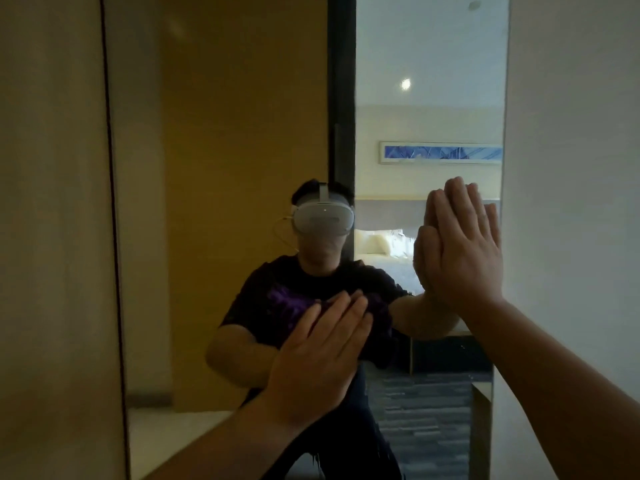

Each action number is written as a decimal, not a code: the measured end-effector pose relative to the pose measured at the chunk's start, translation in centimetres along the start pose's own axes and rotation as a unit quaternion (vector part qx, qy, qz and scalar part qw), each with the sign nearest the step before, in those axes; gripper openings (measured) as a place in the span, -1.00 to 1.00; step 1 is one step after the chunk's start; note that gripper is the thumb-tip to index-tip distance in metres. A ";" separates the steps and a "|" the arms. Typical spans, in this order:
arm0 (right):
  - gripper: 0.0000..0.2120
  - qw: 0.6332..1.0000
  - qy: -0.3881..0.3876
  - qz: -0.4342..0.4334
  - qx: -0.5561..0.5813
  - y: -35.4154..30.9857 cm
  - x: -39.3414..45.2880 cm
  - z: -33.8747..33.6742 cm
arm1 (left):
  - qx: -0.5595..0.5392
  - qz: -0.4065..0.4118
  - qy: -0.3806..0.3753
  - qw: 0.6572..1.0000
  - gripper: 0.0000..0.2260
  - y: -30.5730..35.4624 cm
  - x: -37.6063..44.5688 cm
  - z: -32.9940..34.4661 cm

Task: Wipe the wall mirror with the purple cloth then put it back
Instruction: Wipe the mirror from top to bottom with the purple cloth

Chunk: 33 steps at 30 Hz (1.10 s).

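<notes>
The tall wall mirror (225, 150) fills the middle of the view and reflects a person in a dark shirt. My left hand (318, 355) lies flat on the glass, low in the middle, pressing the purple cloth (379, 320) against it. The dark cloth shows around my fingers and blends with the reflected shirt. My right hand (460, 247) is higher and to the right, palm flat on the mirror with fingers pointing up, holding nothing. It meets its own reflection.
A beige wall panel (52, 237) borders the mirror on the left and a white wall (571, 168) on the right. The mirror reflects a bedroom with a bed, a blue picture and patterned carpet.
</notes>
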State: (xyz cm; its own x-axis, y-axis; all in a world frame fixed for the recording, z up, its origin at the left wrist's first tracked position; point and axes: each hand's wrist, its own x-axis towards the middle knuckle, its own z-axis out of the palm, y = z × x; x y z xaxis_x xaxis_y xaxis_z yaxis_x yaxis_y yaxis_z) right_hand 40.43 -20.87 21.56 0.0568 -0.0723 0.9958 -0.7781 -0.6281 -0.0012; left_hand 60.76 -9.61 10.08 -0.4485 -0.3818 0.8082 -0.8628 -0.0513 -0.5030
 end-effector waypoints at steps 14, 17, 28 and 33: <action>-0.47 0.998 -0.065 0.027 0.003 3.5 -2.5 -1.0 | -0.069 -0.011 0.092 0.993 -0.56 -1.4 2.2 -1.2; -0.47 0.997 -0.074 0.026 -0.004 3.6 -2.5 -0.7 | -0.092 -0.044 0.158 0.982 -0.64 -4.0 9.3 -3.2; -0.48 0.999 -0.052 0.016 0.005 3.8 -2.5 -0.4 | 0.015 -0.121 0.085 0.989 -0.57 -7.6 31.9 -6.9; -0.48 0.999 -0.043 0.016 0.015 4.0 -2.5 -0.2 | 0.017 -0.041 0.104 0.994 -0.55 -4.1 24.3 -3.6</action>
State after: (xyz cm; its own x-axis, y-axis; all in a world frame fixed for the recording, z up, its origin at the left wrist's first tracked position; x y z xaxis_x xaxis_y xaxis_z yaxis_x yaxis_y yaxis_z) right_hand 37.03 -23.00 19.07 0.0877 -0.1584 0.9835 -0.7613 -0.6474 -0.0364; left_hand 52.53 -15.38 32.89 -0.4190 -0.1760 0.8908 -0.8915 -0.1062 -0.4403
